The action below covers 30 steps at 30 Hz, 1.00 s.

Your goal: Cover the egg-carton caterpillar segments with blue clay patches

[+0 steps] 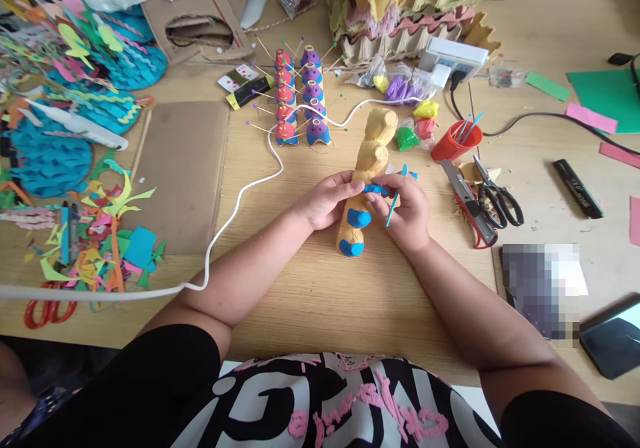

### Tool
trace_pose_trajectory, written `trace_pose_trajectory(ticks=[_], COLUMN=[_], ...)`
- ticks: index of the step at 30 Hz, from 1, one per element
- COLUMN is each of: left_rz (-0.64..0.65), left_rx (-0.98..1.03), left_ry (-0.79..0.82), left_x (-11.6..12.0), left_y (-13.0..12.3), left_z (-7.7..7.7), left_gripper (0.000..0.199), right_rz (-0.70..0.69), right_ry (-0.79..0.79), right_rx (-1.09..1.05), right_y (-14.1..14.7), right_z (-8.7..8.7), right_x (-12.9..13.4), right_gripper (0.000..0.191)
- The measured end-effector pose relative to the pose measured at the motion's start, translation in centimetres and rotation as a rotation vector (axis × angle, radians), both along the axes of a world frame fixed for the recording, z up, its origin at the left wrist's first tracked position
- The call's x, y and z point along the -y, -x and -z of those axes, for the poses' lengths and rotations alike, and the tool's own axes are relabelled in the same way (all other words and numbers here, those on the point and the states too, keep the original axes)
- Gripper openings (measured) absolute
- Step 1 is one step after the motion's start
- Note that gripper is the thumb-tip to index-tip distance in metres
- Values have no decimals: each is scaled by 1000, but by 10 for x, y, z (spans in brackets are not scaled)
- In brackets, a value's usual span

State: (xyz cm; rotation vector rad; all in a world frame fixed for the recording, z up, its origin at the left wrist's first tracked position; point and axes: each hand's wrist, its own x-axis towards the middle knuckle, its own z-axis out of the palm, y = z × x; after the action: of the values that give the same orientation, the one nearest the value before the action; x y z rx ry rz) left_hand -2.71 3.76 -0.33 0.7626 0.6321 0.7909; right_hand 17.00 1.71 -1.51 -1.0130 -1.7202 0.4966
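A yellow egg-carton strip (pixel 373 155) with several bumps is tilted in front of me, and its two nearest bumps carry blue clay (pixel 359 219). My left hand (pixel 330 201) grips the strip from its left side, thumb on top near the middle. On the right side, my right hand (pixel 407 211) has its thumb and fingers at another piece of blue clay (pixel 375 189) on the middle bump. A light blue tool (pixel 395 198) is held between the fingers of that hand, pointing down.
Two finished-looking strips, one red (pixel 285 105) and one purple (pixel 313 95), stand ahead. A white cord (pixel 240 201) crosses the table on the left. Scissors (pixel 495 198) and a cutter (pixel 470 205) lie right, near a red cup (pixel 453 141). Paper scraps (pixel 100 235) lie left.
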Motion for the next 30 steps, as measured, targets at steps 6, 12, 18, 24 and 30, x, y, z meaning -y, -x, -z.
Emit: trace_pose_trajectory(ticks=[6,12,18,24,30], left_rz=[-10,-62,-107,-86,-72], left_rx=[-18,-5,-71,-86,-81], left_ry=[-18,3,-7,-27,-35], left_x=[1,1,-1,-2,1], left_y=[-1,-3,2,3,1], left_z=[0,0,6,5,1], left_gripper=[65,60,59,62,64], right_rz=[7,-25,-16,-26,-63], right_ry=[33,58,138,172,214], right_rx=[-5,-15,-164,-190,-181], right_y=[1,2,5,7,7], right_z=[1,-1,-1,-2,-2], right_x=[1,2,4,3,1], right_gripper=[46,49,48,51,53])
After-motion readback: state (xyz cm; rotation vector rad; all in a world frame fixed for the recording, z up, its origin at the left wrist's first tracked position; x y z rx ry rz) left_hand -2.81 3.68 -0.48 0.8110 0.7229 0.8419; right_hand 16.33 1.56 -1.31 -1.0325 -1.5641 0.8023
